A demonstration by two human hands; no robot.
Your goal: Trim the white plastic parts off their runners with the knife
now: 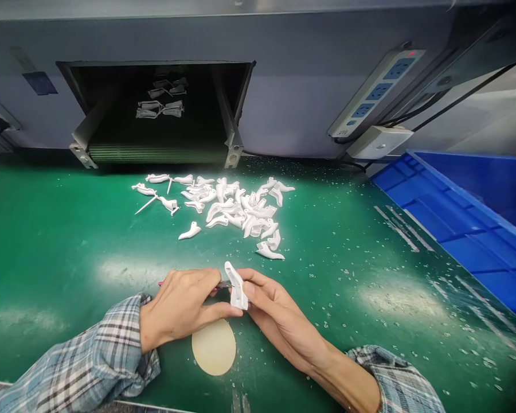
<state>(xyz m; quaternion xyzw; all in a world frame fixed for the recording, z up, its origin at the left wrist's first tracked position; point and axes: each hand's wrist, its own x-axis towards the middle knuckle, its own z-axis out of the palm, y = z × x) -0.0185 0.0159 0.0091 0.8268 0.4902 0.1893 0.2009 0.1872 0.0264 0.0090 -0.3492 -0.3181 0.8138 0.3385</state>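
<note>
My right hand (270, 301) pinches a white plastic part (238, 289) between thumb and fingers, its narrow end pointing up and its hollow side facing me. My left hand (187, 304) is closed around a trimming knife (224, 284). A bit of the knife's red handle shows beyond the fingers, and its dark metal blade meets the left side of the part. My left thumb touches the part's lower end. Past both hands lies a pile of similar white parts (227, 209) on the green table (112, 229).
Behind the table, a conveyor (159, 152) with more white parts comes out of a wall opening. A blue crate (464, 223) stands at the right. A power strip (376, 92) is fixed to the wall. Near me lies a round cream disc (214, 349). Small trimmings are scattered across the table.
</note>
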